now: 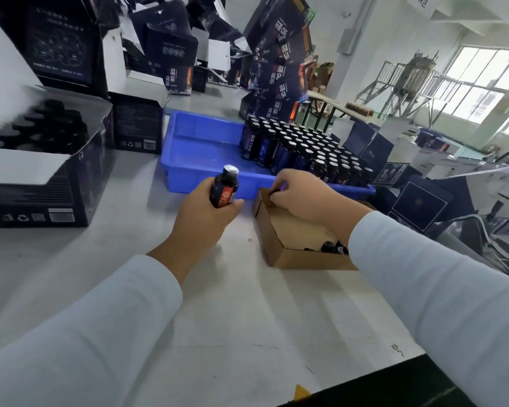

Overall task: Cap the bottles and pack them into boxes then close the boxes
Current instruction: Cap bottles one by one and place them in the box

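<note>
While plenty of bottles wait, the job looks early-to-mid, judging from the head view (only view given). Left hand (202,214) grips one small dark bottle (224,191) upright over the counter (232,312), fingers wrapped round its body; its top shows foil/silver, so I'd say no cap on it yet. Right hand (299,193) is curled at the far rim of the brown cap box (279,239), fingertips pinching a small dark item, prob. a cap, though too small to be sure. More black caps lie in the near corner of that box. Behind, the blue tray (200,148) is approx half full of upright uncapped bottles (309,155) on its right side, left side bare. At left, an open dark carton (39,171) already holds capped bottles w/ flaps up, not closed. Left to do: cap this one, the tray's lot, pack, shut boxes.
</note>
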